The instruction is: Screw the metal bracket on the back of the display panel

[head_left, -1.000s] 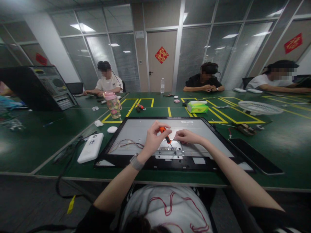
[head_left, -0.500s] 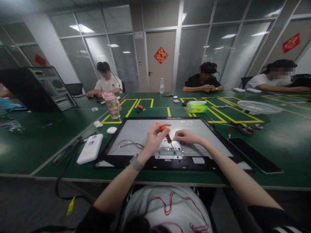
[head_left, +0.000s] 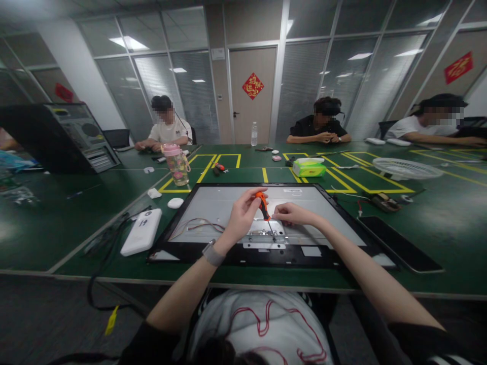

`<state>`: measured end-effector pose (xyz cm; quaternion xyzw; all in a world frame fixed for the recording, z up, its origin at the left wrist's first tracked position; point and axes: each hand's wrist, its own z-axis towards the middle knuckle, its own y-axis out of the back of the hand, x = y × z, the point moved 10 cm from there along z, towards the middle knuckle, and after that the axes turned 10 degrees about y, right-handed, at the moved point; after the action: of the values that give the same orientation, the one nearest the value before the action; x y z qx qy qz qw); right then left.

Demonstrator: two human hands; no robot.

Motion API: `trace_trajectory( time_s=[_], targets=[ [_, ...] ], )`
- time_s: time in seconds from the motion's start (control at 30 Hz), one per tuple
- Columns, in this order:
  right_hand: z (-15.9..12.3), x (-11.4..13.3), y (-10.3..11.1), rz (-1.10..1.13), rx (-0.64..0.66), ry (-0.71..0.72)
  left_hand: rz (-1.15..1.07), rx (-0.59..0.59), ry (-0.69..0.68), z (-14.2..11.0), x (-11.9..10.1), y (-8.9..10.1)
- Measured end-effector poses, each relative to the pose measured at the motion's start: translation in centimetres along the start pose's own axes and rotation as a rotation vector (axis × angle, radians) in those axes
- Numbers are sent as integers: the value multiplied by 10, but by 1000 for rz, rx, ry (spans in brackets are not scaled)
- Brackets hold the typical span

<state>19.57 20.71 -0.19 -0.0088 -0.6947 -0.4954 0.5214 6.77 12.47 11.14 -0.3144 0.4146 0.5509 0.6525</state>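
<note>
A black-framed display panel point(head_left: 213, 203) lies flat on the table, its grey metal back facing up. My left hand point(head_left: 245, 213) grips the orange-and-black handle of a screwdriver point(head_left: 263, 205) between thumb and fingers. The shaft slants down to the metal bracket point(head_left: 264, 245) at the panel's near edge, and its tip is at the bracket's right part. Beside the screwdriver, my right hand point(head_left: 292, 214) is closed with its fingers curled low over the panel; whatever they hold is hidden. Thin wires point(head_left: 198, 223) lie across the panel to the left.
A white power bank point(head_left: 141, 233) and a white round object point(head_left: 175, 203) lie left of the panel; a black phone point(head_left: 399, 243) is right. Beyond stand a pink-lided bottle point(head_left: 175, 165) and a green tissue pack point(head_left: 308, 168). A computer case point(head_left: 76, 137) stands far left. Several people sit opposite.
The screwdriver has turned more upright in my left hand, its handle shifting slightly right. My left fingers have changed their hold on it. The right hand stays nearly where it was.
</note>
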Motion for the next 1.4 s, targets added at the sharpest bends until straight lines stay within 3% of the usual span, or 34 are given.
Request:
trace_trajectory(
  time_s=[0.1, 0.37, 0.77, 1.17, 1.4],
  targets=[
    [0, 2, 0, -3, -7, 3, -28, 21, -13, -1, -2, -2],
    [-2, 6, 1, -19, -14, -3, 113, -109, -153, -5, -12, 6],
    [-1, 3, 1, -9, -3, 2, -15, 9, -59, -5, -8, -2],
    [-2, 7, 2, -4, -24, -9, 83, -188, -136, -6, -12, 16],
    [-2, 8, 1, -9, -18, 2, -45, -78, -38, -3, -3, 9]
  ],
)
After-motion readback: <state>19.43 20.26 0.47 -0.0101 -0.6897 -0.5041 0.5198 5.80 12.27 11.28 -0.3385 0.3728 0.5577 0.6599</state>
